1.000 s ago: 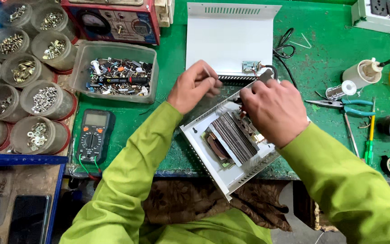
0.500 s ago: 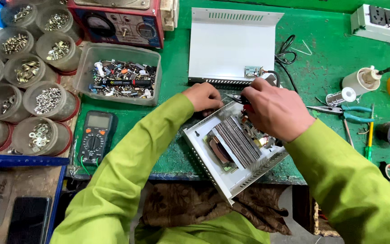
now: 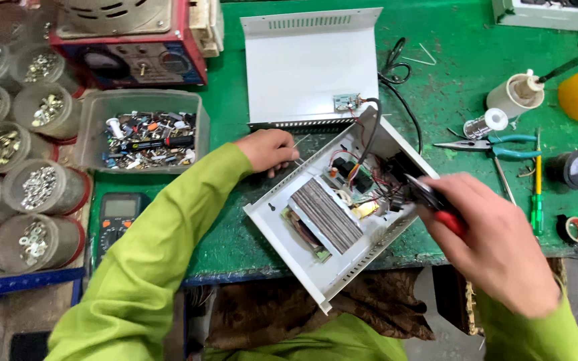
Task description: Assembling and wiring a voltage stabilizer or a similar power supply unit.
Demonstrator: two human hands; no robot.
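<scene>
Since half a second ago the right hand [image 3: 496,251] has pulled back off the open white chassis [image 3: 282,230] toward the near tabletop [image 3: 449,87] edge, its grip clamped on red-handled cutters [image 3: 436,204] at the wiring. Left of it, the left hand [image 3: 272,148] rests curled at the chassis's far rim, its grip closed on nothing visible. Bare green tabletop lies beyond the chassis, before the pliers [image 3: 496,144].
</scene>
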